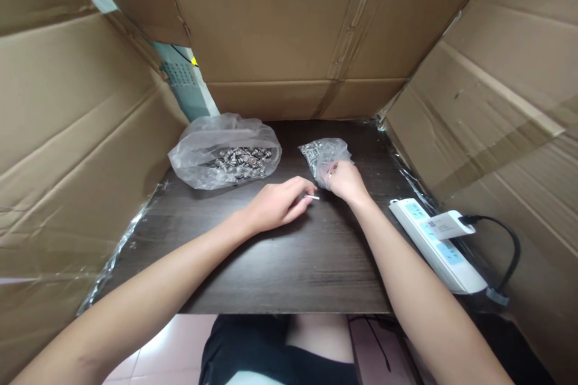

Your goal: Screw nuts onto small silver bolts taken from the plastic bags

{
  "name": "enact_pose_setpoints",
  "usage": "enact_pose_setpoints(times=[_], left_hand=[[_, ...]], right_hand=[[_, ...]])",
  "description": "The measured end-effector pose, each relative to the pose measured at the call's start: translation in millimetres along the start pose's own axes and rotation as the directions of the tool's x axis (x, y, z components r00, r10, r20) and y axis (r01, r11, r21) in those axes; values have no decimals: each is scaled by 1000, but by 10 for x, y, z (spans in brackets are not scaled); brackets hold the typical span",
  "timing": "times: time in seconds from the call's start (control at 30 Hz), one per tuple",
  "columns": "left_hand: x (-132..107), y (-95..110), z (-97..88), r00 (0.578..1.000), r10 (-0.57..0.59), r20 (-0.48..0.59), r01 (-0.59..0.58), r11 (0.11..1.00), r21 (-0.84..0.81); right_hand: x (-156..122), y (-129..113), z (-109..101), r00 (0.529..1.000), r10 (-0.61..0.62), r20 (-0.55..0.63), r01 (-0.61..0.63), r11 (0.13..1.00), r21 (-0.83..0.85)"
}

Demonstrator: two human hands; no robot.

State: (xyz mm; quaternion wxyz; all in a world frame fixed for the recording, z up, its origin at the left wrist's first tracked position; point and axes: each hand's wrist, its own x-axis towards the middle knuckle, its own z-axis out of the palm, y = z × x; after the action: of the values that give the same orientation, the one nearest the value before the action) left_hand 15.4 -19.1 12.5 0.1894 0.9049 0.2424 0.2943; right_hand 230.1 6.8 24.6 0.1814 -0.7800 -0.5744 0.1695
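My left hand [291,200] rests over the middle of the dark table, thumb and fingers pinched on a short silvery pin [312,197] that points right. My right hand [345,179] is at the mouth of a small clear plastic bag [327,147], its curled fingers partly inside. Small shiny metal parts show through the far side of this bag. What the right fingertips grip is hidden. Left of both hands lies a bigger clear plastic bag [198,153], its mouth open toward me, with many small round-headed metal parts [246,159] in it.
Cardboard walls [289,24] enclose the dark wooden table [271,264] at the back and both sides. Along the right edge lies a white power strip [438,246] with a white plug-in adapter [449,225] and a black cable [515,246].
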Motion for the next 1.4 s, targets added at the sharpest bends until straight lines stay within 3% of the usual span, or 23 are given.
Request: enact_pose_setpoints(times=[0.2,0.4,0.53,0.63,0.73,0.87,1.03,1.27,1.4], left_hand=[[16,100,65,992,25,126,-33,997,68],[25,114,64,986,13,169,-15,1000,12],[25,47,48,987,-58,151,53,998,38],[12,-7,37,987,-114,113,111,993,34],[-4,-48,42,986,-166,25,166,986,-5],[-10,-97,69,966,-246,-74,240,967,-87],[4,-136,74,925,-347,-156,305,922,-240],[20,-141,65,904,-397,-161,325,881,-345],[12,-160,74,897,-412,-158,333,867,-371]], right_hand=[[-49,-45,-19,999,-32,16,33,999,-34],[-191,-122,-35,994,-94,56,103,976,-191],[-240,-136,25,960,-276,38,278,941,-191],[-217,-98,90,890,-455,-16,452,888,-87],[-192,-34,134,823,-555,-121,559,829,-7],[-220,16,144,758,-587,-283,633,767,104],[-310,-16,147,707,-621,-338,695,698,170],[-361,-51,184,694,-654,-303,714,678,173],[-405,-83,190,691,-633,-349,706,694,140]])
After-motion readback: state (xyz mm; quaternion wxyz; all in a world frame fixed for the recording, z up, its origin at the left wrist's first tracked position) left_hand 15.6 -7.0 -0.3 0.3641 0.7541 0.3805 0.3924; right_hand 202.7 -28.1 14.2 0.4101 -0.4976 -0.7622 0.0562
